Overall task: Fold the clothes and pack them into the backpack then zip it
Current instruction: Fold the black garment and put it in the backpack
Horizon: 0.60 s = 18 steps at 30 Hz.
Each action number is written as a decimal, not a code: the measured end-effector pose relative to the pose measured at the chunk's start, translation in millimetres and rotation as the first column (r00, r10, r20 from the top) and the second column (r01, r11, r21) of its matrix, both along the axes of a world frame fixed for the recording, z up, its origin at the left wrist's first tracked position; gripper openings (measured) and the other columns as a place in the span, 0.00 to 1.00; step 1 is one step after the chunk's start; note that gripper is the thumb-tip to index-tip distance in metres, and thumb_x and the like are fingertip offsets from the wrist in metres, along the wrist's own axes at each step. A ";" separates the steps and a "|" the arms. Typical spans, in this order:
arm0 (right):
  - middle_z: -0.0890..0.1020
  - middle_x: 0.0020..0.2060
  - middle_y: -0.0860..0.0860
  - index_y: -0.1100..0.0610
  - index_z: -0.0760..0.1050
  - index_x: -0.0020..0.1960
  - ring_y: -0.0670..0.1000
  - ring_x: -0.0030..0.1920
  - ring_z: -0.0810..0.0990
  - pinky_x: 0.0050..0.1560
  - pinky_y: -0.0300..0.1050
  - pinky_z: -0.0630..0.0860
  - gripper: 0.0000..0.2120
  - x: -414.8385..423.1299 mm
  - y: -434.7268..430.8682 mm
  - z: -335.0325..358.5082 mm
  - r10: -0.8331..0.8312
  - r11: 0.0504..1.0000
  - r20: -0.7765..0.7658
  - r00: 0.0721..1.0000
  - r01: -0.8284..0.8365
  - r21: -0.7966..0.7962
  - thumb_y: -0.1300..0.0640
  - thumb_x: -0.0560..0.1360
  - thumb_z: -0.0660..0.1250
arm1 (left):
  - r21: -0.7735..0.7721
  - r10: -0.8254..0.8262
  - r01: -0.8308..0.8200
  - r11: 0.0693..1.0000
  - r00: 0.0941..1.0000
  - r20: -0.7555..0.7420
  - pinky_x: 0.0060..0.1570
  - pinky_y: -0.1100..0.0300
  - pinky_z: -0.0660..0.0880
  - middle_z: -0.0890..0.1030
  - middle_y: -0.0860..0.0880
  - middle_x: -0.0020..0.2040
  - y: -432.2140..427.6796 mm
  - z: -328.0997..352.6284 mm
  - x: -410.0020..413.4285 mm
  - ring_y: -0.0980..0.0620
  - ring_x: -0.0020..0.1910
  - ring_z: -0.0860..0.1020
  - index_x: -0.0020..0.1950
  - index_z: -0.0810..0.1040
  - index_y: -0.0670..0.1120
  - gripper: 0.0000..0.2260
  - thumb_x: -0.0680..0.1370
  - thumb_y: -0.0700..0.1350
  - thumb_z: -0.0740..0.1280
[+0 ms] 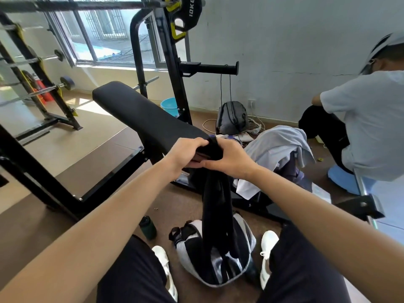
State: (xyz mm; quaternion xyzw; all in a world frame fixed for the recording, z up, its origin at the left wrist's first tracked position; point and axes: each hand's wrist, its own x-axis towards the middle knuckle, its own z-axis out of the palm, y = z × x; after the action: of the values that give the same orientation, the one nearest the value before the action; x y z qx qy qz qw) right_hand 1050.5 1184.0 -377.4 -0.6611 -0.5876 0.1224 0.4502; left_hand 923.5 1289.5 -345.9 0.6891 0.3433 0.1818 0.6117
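Note:
A black garment (215, 206) hangs in a long bunch from both my hands, held up in front of me. My left hand (185, 153) grips its top edge from the left. My right hand (231, 159) grips it from the right, thumb stretched underneath. The garment's lower end dangles into a grey and black backpack (242, 241) that lies open on the floor between my white shoes. A pale blue garment (277, 145) is draped over a dark pile to the right, beside the bench.
A black padded weight bench (140, 112) stands ahead on the left, with barbell racks behind it. A dark green bottle (148, 228) stands on the floor near my left shoe. Another person (363, 127) sits at right. A grey drawstring bag (232, 118) hangs by the wall.

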 end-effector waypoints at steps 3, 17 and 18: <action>0.81 0.38 0.39 0.48 0.80 0.48 0.37 0.41 0.79 0.45 0.37 0.73 0.10 7.7 -0.3 -5.4 -0.022 1.000 -0.026 0.999 0.022 0.010 0.60 0.73 0.76 | 0.071 -0.110 0.114 0.991 0.992 -0.065 0.50 0.57 0.76 0.84 0.46 0.46 -1.8 -0.9 -6.4 0.51 0.45 0.81 0.57 0.83 0.40 0.15 0.83 0.49 0.62; 0.85 0.47 0.52 0.61 0.81 0.55 0.48 0.49 0.84 0.52 0.38 0.79 0.10 37.5 -15.0 -7.4 0.118 0.979 -0.647 0.753 -0.196 -0.050 0.69 0.81 0.63 | -0.216 -0.186 0.185 0.959 0.982 0.017 0.68 0.49 0.74 0.80 0.51 0.64 42.0 -129.4 -50.5 0.48 0.66 0.77 0.66 0.76 0.45 0.29 0.74 0.64 0.72; 0.85 0.46 0.51 0.60 0.81 0.55 0.48 0.49 0.84 0.53 0.39 0.79 0.10 37.9 -16.3 -8.1 0.119 0.977 -0.672 0.731 -0.207 -0.052 0.68 0.81 0.63 | -0.241 -0.233 0.237 0.941 0.971 0.044 0.66 0.50 0.74 0.82 0.49 0.61 35.1 -134.4 -46.3 0.48 0.62 0.79 0.64 0.76 0.43 0.28 0.75 0.63 0.73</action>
State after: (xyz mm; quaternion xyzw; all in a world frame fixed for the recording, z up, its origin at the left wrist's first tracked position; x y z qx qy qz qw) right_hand 1088.4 1167.7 -385.5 -0.5464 -0.4357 0.4246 0.5756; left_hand 877.2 1324.6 -480.3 0.6432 0.2739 0.0689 0.7117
